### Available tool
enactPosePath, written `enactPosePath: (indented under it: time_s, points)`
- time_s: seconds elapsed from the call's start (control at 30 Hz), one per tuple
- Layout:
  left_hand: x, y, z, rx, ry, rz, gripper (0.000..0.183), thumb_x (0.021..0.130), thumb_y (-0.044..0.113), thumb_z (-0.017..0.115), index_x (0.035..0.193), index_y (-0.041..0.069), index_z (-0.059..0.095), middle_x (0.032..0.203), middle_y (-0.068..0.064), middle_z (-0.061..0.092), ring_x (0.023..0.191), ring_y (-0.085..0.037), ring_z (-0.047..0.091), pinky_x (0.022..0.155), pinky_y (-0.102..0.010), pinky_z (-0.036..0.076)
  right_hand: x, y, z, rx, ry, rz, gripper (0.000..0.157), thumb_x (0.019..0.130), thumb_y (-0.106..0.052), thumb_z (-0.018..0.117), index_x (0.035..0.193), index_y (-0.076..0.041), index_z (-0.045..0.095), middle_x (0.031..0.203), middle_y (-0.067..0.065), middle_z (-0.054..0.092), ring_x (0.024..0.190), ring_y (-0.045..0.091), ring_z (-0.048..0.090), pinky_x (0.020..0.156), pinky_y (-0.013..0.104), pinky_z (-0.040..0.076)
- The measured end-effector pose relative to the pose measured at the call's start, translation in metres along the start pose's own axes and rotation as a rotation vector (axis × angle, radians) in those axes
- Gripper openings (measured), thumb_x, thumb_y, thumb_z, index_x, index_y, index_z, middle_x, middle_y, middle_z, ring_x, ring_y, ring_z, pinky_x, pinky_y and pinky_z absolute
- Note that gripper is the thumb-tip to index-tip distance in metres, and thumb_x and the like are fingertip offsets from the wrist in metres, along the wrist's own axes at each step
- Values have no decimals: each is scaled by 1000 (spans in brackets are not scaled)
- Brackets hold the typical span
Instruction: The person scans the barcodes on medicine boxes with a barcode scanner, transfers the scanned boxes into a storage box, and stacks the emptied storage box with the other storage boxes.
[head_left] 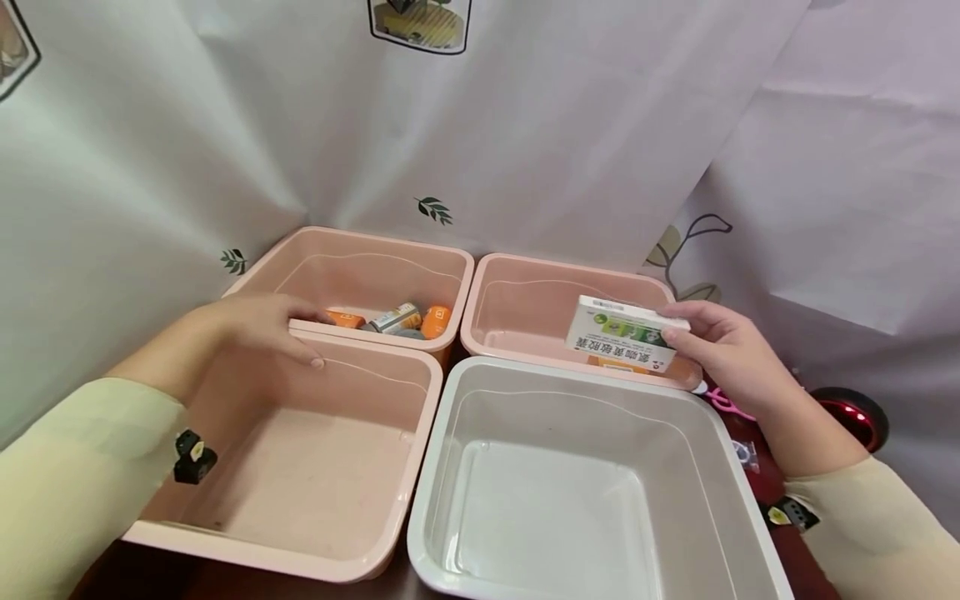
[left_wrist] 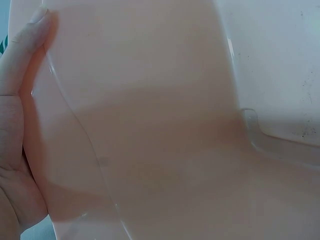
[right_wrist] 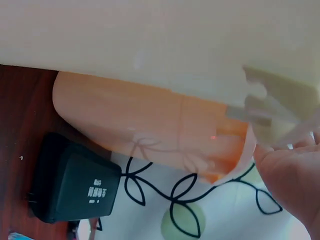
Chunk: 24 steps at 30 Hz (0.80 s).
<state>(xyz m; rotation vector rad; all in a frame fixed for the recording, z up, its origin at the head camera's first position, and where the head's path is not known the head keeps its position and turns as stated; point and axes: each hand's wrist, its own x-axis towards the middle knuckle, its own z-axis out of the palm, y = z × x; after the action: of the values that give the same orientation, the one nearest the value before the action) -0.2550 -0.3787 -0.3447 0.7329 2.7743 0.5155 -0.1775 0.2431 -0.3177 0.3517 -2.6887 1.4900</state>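
Observation:
My right hand [head_left: 723, 354] pinches a white medicine box [head_left: 626, 332] by its right end, thumb on the near face. The box has a green picture and upside-down Chinese lettering. It is held above the rear right pink bin [head_left: 517, 287], in which an orange box [head_left: 618, 364] shows partly. My left hand [head_left: 262, 329] rests across the adjoining rims of the two left pink bins, its thumb against the inside wall of the front left pink bin [left_wrist: 140, 125]. The fingers reach over the rear left pink bin [head_left: 390, 246], near an orange item [head_left: 345, 320].
The rear left bin also holds a silver battery-like cylinder [head_left: 397, 317] and another orange item [head_left: 437, 321]. A grey bin [head_left: 480, 375] stands front right. Right of the bins are pink-handled scissors [head_left: 727, 404], a black round object [head_left: 851, 417] and a black case [right_wrist: 75, 180].

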Motion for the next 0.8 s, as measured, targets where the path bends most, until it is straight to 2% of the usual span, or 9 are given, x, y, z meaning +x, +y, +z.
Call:
enactPosePath:
  time_s: [0.07, 0.13, 0.27, 0.33, 0.43, 0.57, 0.67, 0.8]
  points:
    - [0, 1, 0, -2, 1, -3, 74, 80, 50, 91, 138, 8, 69, 133, -10, 68, 119, -30, 62, 102, -58, 48, 3, -4, 4, -31, -9, 2, 39, 110, -33, 63, 145, -16, 61, 128, 4, 66, 103, 15, 71, 80, 29, 61]
    - [-1, 1, 0, 1, 2, -11, 74, 80, 51, 91, 137, 8, 70, 132, -9, 68, 119, -30, 62, 101, -58, 48, 6, -7, 8, -49, -37, -10, 44, 111, -36, 60, 151, -20, 57, 142, 5, 61, 115, 17, 68, 85, 27, 59]
    - [0, 2, 0, 3, 2, -33, 75, 80, 53, 91, 136, 9, 70, 129, -7, 69, 116, -29, 63, 101, -58, 48, 7, -7, 13, -73, -108, -70, 54, 112, -30, 59, 162, -16, 45, 163, 7, 47, 142, 29, 52, 94, 20, 52]
    - [1, 3, 0, 8, 2, -38, 75, 80, 53, 91, 137, 8, 70, 128, -7, 70, 115, -29, 64, 100, -58, 49, 4, -6, 13, -98, -122, -93, 60, 110, -26, 63, 164, -13, 41, 164, 12, 45, 148, 37, 46, 95, 18, 49]
    - [1, 4, 0, 16, 0, -41, 75, 80, 52, 91, 137, 7, 70, 128, -8, 70, 115, -29, 64, 101, -59, 49, 0, -2, 11, -116, -113, -102, 62, 106, -23, 70, 161, -9, 44, 164, 14, 45, 146, 45, 46, 95, 16, 48]
    - [0, 5, 0, 18, 1, -53, 76, 80, 52, 91, 136, 5, 69, 128, -10, 70, 115, -30, 64, 101, -60, 49, -2, 4, 13, -91, -90, -128, 51, 102, -15, 75, 148, -6, 57, 160, 18, 47, 131, 22, 63, 92, 17, 53]
    - [0, 6, 0, 24, 3, -65, 78, 79, 54, 91, 136, 5, 69, 127, -9, 70, 113, -30, 65, 99, -61, 50, -2, 3, 16, -135, -44, -112, 40, 103, -20, 75, 139, -7, 64, 156, 18, 53, 117, 13, 68, 86, 19, 56]
    - [0, 6, 0, 31, 6, -64, 78, 79, 55, 90, 135, 6, 70, 124, -8, 71, 111, -29, 65, 98, -60, 50, 2, 0, 17, -245, 21, -45, 38, 106, -36, 70, 133, -10, 69, 153, 14, 57, 121, 34, 68, 82, 13, 52]
